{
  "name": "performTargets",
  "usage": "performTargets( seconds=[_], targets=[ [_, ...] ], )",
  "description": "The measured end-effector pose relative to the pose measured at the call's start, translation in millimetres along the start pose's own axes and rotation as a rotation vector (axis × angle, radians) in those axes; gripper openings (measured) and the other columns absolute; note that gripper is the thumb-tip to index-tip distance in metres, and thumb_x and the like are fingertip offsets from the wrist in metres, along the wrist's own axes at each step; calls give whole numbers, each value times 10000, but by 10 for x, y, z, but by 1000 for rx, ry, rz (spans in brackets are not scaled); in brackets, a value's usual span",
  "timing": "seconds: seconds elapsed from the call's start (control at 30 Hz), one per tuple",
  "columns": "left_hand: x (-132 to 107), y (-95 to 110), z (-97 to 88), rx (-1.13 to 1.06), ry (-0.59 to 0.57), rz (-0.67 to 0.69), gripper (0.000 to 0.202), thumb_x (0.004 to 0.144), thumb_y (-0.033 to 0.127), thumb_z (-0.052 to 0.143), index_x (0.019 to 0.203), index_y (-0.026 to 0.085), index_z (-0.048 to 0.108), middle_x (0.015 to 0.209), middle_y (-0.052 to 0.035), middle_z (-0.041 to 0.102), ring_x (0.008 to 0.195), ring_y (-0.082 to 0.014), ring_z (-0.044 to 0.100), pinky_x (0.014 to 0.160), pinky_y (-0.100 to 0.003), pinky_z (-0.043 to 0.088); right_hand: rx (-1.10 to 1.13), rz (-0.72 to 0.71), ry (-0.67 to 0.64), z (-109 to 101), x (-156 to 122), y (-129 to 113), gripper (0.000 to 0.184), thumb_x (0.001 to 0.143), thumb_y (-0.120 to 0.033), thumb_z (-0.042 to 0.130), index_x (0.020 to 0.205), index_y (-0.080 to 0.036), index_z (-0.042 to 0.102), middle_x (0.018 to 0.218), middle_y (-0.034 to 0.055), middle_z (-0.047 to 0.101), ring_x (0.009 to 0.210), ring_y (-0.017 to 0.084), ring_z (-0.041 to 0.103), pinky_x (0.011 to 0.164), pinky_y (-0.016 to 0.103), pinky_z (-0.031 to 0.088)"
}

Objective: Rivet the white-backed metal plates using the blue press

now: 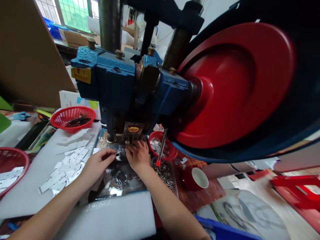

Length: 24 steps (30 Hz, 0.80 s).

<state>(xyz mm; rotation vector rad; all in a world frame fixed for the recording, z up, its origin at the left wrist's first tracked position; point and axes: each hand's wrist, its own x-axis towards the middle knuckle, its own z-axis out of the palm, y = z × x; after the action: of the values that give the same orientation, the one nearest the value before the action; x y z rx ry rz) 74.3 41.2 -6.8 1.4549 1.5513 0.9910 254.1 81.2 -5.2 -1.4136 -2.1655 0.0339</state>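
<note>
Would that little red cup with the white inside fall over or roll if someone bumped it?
The red cup stands upright on the table, looks short and wide, so it probably slides rather than tips. Tipped sideways, its round body would likely roll.

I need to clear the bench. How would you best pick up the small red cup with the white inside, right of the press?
Grip the small red cup by its rim from above: it stands upright, mouth open, no handle visible, with free space around.
</note>
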Motion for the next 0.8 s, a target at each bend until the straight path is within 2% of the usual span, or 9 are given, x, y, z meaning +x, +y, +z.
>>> performTargets(
  seconds=[0.17, 0.27, 0.37, 0.47, 0.6, 0.8],
  targets=[
    [182, 61, -15, 24, 38, 60, 324, 753, 454, 574, 931, 208, 688, 942, -34, 717, 905, -229, 637, 801, -333, 492, -25, -86, -12, -109, -148, -5, 227, 897, -394, 520, 1043, -298, 666, 1040, 22, 640, 1057, 228, 481, 1033, 444, 257],
    [302, 76, 33, 98, 37, 98, 321, 773, 450, 547, 917, 207, 699, 935, -34, 722, 883, -225, 643, 796, -332, 490, 51, -74, 0, -77, -212, 12, 279, 898, -392, 517, 1127, -276, 627, 1142, 33, 621, 1122, 228, 473, 1042, 436, 275],
    [403, 80, 125, 138, 36, 127, 310, 780, 418, 532, 911, 199, 708, 934, -44, 726, 894, -232, 645, 804, -339, 488, 153, -26, 72, -27, -247, 55, 314, 896, -352, 518, 1175, -233, 599, 1202, 58, 600, 1162, 221, 472, 1041, 420, 304],
    [468, 82, 207, 184, 46, 162, 289, 767, 385, 537, 898, 205, 721, 955, -48, 721, 933, -240, 637, 846, -345, 475, 182, 10, 106, -31, -249, 90, 269, 892, -317, 521, 1128, -247, 629, 1193, 49, 607, 1179, 221, 469, 1047, 426, 301],
    [511, 75, 234, 249, 70, 198, 285, 748, 386, 536, 858, 208, 731, 927, -56, 711, 929, -253, 628, 860, -354, 468, 146, 5, 51, -71, -228, 107, 211, 884, -335, 545, 1055, -314, 666, 1215, 2, 597, 1205, 227, 445, 1068, 454, 251],
    [580, -22, 229, 298, 75, 212, 280, 720, 357, 537, 859, 200, 722, 915, -64, 706, 946, -264, 616, 901, -372, 453, 74, -26, -11, -106, -185, 102, 224, 889, -392, 535, 1065, -328, 658, 1204, -3, 606, 1224, 238, 425, 1089, 502, 173]
  ],
)
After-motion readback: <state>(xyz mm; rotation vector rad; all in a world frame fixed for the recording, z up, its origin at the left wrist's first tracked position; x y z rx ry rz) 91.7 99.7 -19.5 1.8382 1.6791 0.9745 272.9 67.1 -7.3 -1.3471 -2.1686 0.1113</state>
